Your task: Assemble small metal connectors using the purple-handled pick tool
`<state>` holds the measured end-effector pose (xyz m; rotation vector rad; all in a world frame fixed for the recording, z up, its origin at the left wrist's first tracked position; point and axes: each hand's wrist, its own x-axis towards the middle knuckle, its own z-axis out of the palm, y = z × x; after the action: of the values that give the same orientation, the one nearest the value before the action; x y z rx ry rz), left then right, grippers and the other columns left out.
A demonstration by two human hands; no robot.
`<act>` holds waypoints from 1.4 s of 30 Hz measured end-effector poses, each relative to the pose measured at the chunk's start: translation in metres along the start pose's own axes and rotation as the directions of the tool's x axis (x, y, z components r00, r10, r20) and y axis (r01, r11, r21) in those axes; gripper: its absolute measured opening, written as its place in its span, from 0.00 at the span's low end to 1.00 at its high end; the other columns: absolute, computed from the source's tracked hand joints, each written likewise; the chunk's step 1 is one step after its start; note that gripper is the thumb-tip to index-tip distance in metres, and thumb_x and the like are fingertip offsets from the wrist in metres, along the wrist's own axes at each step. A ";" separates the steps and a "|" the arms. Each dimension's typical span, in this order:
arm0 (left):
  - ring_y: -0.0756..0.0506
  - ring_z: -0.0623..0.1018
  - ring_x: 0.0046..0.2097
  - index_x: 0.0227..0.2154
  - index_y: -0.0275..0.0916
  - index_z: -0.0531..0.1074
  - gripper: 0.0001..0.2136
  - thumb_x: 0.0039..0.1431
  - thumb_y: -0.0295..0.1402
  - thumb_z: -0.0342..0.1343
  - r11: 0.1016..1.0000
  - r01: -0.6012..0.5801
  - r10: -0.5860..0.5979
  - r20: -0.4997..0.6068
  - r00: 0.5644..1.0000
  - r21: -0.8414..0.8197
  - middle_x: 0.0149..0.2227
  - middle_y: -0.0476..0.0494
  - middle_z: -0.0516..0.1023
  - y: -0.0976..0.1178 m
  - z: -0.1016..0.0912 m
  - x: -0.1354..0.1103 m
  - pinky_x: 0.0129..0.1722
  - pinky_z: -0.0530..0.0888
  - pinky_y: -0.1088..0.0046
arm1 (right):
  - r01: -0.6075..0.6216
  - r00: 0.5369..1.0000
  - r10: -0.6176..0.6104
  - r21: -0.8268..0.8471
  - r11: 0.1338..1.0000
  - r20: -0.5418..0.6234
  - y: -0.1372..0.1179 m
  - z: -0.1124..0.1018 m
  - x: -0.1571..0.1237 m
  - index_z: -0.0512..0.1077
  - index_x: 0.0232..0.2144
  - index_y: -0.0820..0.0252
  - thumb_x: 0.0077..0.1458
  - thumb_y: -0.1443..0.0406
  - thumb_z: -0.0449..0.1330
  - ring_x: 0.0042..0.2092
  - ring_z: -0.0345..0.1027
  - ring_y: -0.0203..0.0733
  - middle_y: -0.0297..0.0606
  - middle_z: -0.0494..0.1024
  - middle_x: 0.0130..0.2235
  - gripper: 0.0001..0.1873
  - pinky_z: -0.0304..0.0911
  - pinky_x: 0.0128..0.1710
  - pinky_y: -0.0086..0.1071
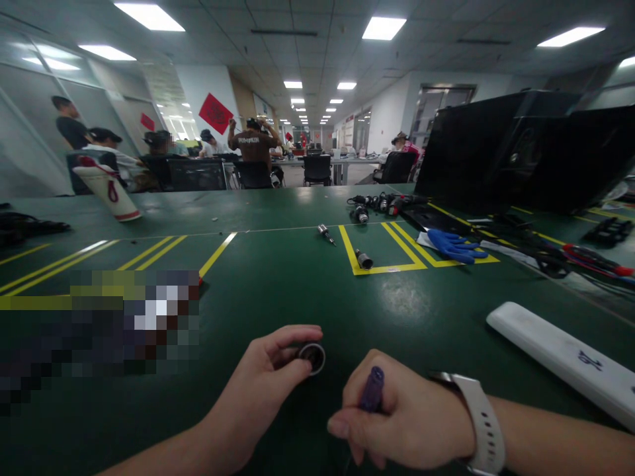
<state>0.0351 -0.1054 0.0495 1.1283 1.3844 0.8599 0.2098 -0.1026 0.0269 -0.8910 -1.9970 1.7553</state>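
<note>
My left hand (262, 387) rests on the green table (278, 277) near its front edge. Its thumb and fingers pinch a small round black part with a silver rim (312, 357). Just to the right, my right hand (397, 416) is closed in a fist around a purple-handled tool (372, 389), whose end sticks up out of the fist. A white watch sits on that wrist. The two hands lie close together, a few centimetres apart.
A long white bar (560, 360) lies at the right. Further back are a small black cylinder (364, 259), a screwdriver bit (326, 233), blue gloves (454, 244), cables, black cases (520, 149) and a paper cup (106, 188). People sit at desks behind.
</note>
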 end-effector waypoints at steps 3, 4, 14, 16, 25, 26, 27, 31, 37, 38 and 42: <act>0.42 0.76 0.42 0.37 0.39 0.75 0.14 0.44 0.27 0.57 1.000 0.007 -0.007 0.006 1.000 0.003 0.35 0.45 0.80 0.001 -0.002 0.000 0.42 0.69 0.68 | -0.048 0.998 0.055 0.194 0.980 -0.030 0.010 -0.001 0.008 0.67 0.15 0.66 0.52 0.58 0.57 0.13 0.52 0.24 0.28 0.63 0.12 0.20 0.46 0.11 0.18; 0.42 0.76 0.42 0.38 0.39 0.75 0.14 0.45 0.27 0.57 1.000 0.015 -0.015 -0.004 1.000 -0.007 0.35 0.45 0.80 0.001 -0.002 0.001 0.42 0.69 0.68 | -0.044 0.997 0.058 0.272 0.961 -0.044 0.012 -0.002 0.011 0.67 0.15 0.66 0.51 0.56 0.57 0.12 0.52 0.24 0.28 0.64 0.12 0.21 0.45 0.11 0.18; 0.46 0.77 0.39 0.34 0.36 0.73 0.11 0.43 0.26 0.59 0.995 -0.007 0.005 -0.017 1.000 -0.100 0.34 0.46 0.79 0.001 0.001 0.002 0.39 0.71 0.72 | 0.430 0.728 -0.479 -0.218 0.876 -0.491 -0.006 -0.012 -0.003 0.69 0.19 0.65 0.57 0.63 0.52 0.21 0.60 0.30 0.33 0.68 0.17 0.18 0.55 0.21 0.24; 0.47 0.77 0.37 0.34 0.36 0.73 0.12 0.43 0.26 0.59 0.993 -0.010 0.009 -0.011 1.000 -0.116 0.32 0.46 0.80 -0.001 0.002 0.001 0.38 0.71 0.74 | 0.461 0.647 -0.658 -0.489 0.740 -0.386 -0.009 -0.008 -0.006 0.70 0.20 0.66 0.56 0.68 0.51 0.23 0.62 0.32 0.36 0.70 0.19 0.15 0.57 0.25 0.26; 0.48 0.77 0.34 0.29 0.38 0.76 0.08 0.42 0.25 0.59 0.982 -0.184 0.184 -0.003 0.983 -0.050 0.32 0.48 0.78 -0.009 0.000 0.003 0.34 0.72 0.77 | 0.488 0.565 -0.814 -0.740 0.463 -0.137 -0.009 0.003 -0.003 0.69 0.24 0.67 0.55 0.72 0.50 0.24 0.63 0.36 0.40 0.72 0.21 0.11 0.56 0.24 0.29; 0.48 0.77 0.34 0.28 0.38 0.76 0.08 0.41 0.24 0.59 0.977 -0.210 0.210 -0.006 0.978 -0.045 0.33 0.48 0.77 -0.010 -0.001 0.004 0.34 0.73 0.78 | 0.482 0.559 -0.819 -0.754 0.446 -0.127 -0.009 0.003 -0.003 0.69 0.24 0.67 0.55 0.72 0.50 0.24 0.62 0.36 0.40 0.71 0.20 0.11 0.56 0.24 0.29; 0.48 0.77 0.34 0.27 0.38 0.77 0.08 0.41 0.24 0.58 0.972 -0.232 0.232 -0.008 0.973 -0.039 0.33 0.48 0.77 -0.011 -0.001 0.005 0.34 0.73 0.78 | 0.476 0.556 -0.823 -0.767 0.429 -0.115 -0.008 0.004 -0.002 0.69 0.24 0.67 0.56 0.71 0.50 0.24 0.62 0.36 0.40 0.71 0.20 0.12 0.56 0.24 0.29; 0.48 0.78 0.35 0.26 0.40 0.79 0.09 0.42 0.24 0.57 0.957 -0.291 0.290 -0.024 0.957 -0.010 0.34 0.47 0.77 -0.013 -0.001 0.009 0.35 0.74 0.78 | 0.446 0.545 -0.834 -0.813 0.375 -0.086 -0.007 0.005 0.000 0.69 0.23 0.66 0.57 0.69 0.48 0.23 0.61 0.36 0.39 0.71 0.20 0.14 0.55 0.23 0.29; 0.48 0.78 0.35 0.26 0.41 0.79 0.10 0.41 0.24 0.56 0.943 -0.332 0.333 -0.036 0.942 0.025 0.35 0.46 0.77 -0.013 0.000 0.007 0.33 0.76 0.77 | 0.438 0.525 -0.851 -0.860 0.260 0.010 -0.010 0.006 0.000 0.70 0.21 0.66 0.58 0.70 0.48 0.21 0.59 0.35 0.38 0.69 0.18 0.16 0.52 0.20 0.30; 0.48 0.78 0.34 0.26 0.40 0.79 0.10 0.42 0.24 0.55 0.942 -0.333 0.334 -0.032 0.942 0.033 0.34 0.46 0.77 -0.013 0.000 0.007 0.33 0.76 0.77 | 0.434 0.524 -0.852 -0.868 0.241 0.025 -0.010 0.006 0.000 0.70 0.21 0.66 0.58 0.70 0.48 0.21 0.58 0.35 0.37 0.69 0.17 0.17 0.51 0.20 0.30; 0.48 0.78 0.33 0.25 0.40 0.79 0.10 0.42 0.24 0.55 0.939 -0.338 0.341 -0.033 0.940 0.065 0.33 0.46 0.77 -0.012 0.000 0.006 0.32 0.76 0.78 | 0.398 0.520 -0.854 -0.890 0.223 0.019 -0.008 0.009 0.000 0.70 0.20 0.66 0.58 0.69 0.48 0.20 0.58 0.35 0.37 0.69 0.17 0.17 0.50 0.19 0.30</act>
<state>0.0332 -0.1030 0.0367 1.4282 1.2751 1.1007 0.2027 -0.1100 0.0335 -0.4172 -2.2449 -0.0329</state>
